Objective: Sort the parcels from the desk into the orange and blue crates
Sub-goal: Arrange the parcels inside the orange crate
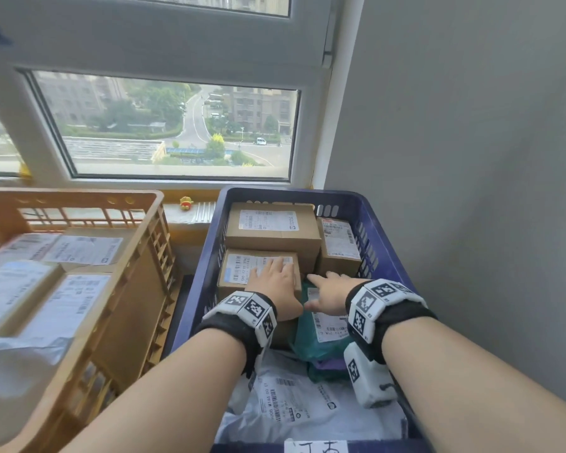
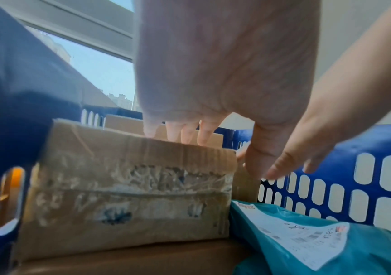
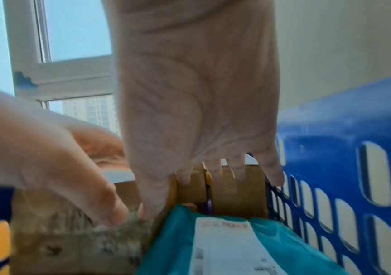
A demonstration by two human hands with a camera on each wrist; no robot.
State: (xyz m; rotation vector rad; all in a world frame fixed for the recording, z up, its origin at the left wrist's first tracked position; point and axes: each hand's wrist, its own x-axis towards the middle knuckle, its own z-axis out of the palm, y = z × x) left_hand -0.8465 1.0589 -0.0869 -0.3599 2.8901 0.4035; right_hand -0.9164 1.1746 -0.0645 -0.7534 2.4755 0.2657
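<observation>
The blue crate (image 1: 356, 197) stands in front of me, with several parcels inside. My left hand (image 1: 275, 279) lies flat on top of a labelled cardboard box (image 1: 239, 269) at the crate's left side. In the left wrist view its fingers (image 2: 182, 134) are straight on the box (image 2: 130, 186) and the thumb hangs by the box's right edge. My right hand (image 1: 327, 292) hovers open, fingers spread, over a teal plastic mailer (image 1: 321, 341) beside that box. The right wrist view shows the same spread hand (image 3: 196, 93) above the mailer (image 3: 178, 241). The orange crate (image 1: 144, 256) stands to the left.
A larger box (image 1: 272, 233) and a small box (image 1: 339, 250) fill the blue crate's far end. A white poly bag (image 1: 307, 410) lies at its near end. The orange crate holds several labelled parcels. A grey wall is close on the right, with a window sill behind.
</observation>
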